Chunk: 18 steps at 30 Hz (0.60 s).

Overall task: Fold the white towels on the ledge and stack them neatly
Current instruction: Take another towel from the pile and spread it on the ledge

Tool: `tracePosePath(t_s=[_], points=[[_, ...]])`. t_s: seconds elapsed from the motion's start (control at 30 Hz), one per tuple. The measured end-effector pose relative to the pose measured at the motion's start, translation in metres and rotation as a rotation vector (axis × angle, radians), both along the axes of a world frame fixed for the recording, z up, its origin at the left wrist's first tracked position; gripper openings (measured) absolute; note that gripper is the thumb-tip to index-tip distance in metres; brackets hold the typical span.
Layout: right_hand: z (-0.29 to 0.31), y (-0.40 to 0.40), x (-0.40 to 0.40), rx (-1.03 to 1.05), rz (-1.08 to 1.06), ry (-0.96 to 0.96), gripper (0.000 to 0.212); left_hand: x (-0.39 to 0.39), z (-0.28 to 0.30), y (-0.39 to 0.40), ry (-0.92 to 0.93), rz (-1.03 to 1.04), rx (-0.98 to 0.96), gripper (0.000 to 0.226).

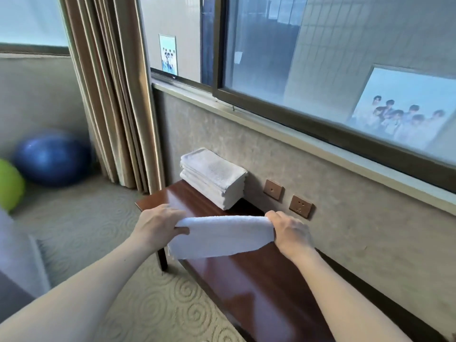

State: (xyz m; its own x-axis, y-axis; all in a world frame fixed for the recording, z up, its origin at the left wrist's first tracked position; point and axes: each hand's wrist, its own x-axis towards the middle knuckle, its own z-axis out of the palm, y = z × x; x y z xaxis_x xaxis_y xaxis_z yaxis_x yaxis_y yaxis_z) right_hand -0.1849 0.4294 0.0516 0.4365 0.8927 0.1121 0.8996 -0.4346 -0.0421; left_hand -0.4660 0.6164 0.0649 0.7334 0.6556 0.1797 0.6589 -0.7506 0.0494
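I've got the folded white towel [222, 236] held by both ends above the glossy wooden counter [259, 287]. My left hand [158, 227] has its fingers curled round the left end, thumb underneath; my right hand [288, 233] clamps the right end the same way. The towel hangs lifted over the counter's near edge. Beyond it, at the far end against the wall, sits the stack of folded towels [213, 177]. Two wall sockets [286, 197] sit just right of the stack.
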Motion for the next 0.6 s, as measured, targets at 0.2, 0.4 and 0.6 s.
tracePosePath(t_s=[0.2,0.4,0.6], points=[[-0.014,0.129,0.015,-0.060,0.026,0.066,0.044,0.008,0.001,0.120,0.110,0.121,-0.115,0.028],[-0.004,0.227,0.045,0.026,-0.042,0.089,0.037,0.046,0.015,0.232,-0.227,0.199,-0.468,0.019],[0.007,0.288,0.082,0.031,-0.192,0.128,0.041,0.098,0.005,0.327,-0.563,0.223,-0.845,0.029]])
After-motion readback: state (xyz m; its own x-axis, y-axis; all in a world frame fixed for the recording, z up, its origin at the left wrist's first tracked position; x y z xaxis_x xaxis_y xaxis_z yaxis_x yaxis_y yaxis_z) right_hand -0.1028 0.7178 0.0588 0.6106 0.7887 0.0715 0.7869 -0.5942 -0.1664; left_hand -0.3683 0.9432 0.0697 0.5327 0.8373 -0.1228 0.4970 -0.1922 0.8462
